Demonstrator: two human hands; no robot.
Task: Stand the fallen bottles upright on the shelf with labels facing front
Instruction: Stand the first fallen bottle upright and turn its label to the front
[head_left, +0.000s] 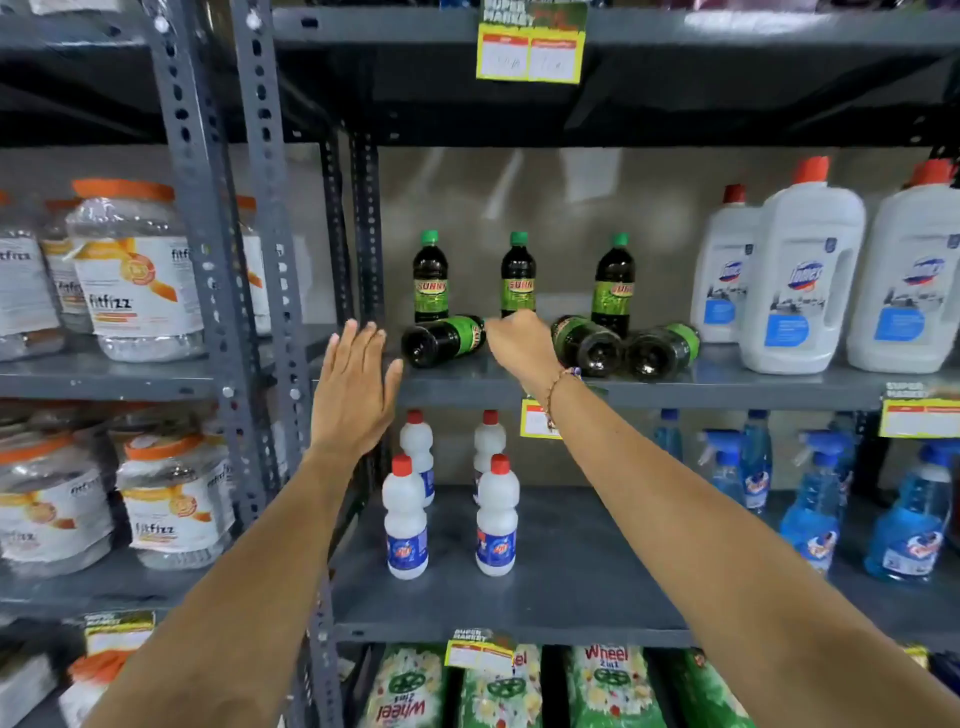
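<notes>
Three dark bottles with green caps and green labels stand upright at the back of the grey shelf (727, 387): one at the left (430, 278), one in the middle (518, 275), one at the right (614, 286). In front of them three more lie on their sides: a left one (441, 342) and two at the right (587, 344), (660, 351), bases toward me. My right hand (519, 340) is closed around the neck end of the left fallen bottle. My left hand (353, 387) hovers flat with fingers apart, just left of that bottle's base, touching nothing.
Big white jugs with red caps (800, 275) crowd the same shelf's right side. A perforated steel upright (270, 208) stands just left of my left hand. Below are small white bottles (405, 519) and blue spray bottles (810, 514). Clear jars (135, 270) fill the left rack.
</notes>
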